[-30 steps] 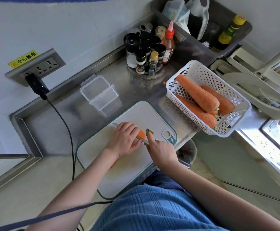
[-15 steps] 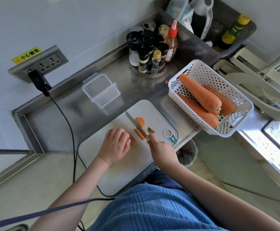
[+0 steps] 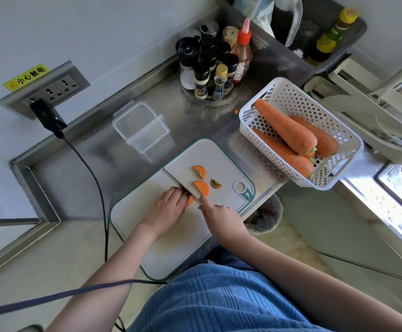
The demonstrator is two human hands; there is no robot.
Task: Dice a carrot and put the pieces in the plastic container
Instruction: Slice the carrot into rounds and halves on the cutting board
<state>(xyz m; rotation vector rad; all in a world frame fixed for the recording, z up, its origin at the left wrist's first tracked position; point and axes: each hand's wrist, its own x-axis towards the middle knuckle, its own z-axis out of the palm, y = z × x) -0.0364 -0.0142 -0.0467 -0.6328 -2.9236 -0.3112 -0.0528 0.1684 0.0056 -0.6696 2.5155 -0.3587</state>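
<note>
On the smooth white cutting board (image 3: 171, 238), the left hand (image 3: 164, 209) curls over a carrot piece (image 3: 190, 201) — mostly hidden — while the right hand (image 3: 221, 218) grips the knife (image 3: 179, 182), forefinger stretched along its blade. Two orange half-rounds (image 3: 201, 179) and a stem end (image 3: 216, 183) lie just right of the blade. Farther left, the clear plastic container (image 3: 142, 127) stands empty on steel; right, a perforated white basket (image 3: 288, 97) holds whole carrots (image 3: 286, 127).
</note>
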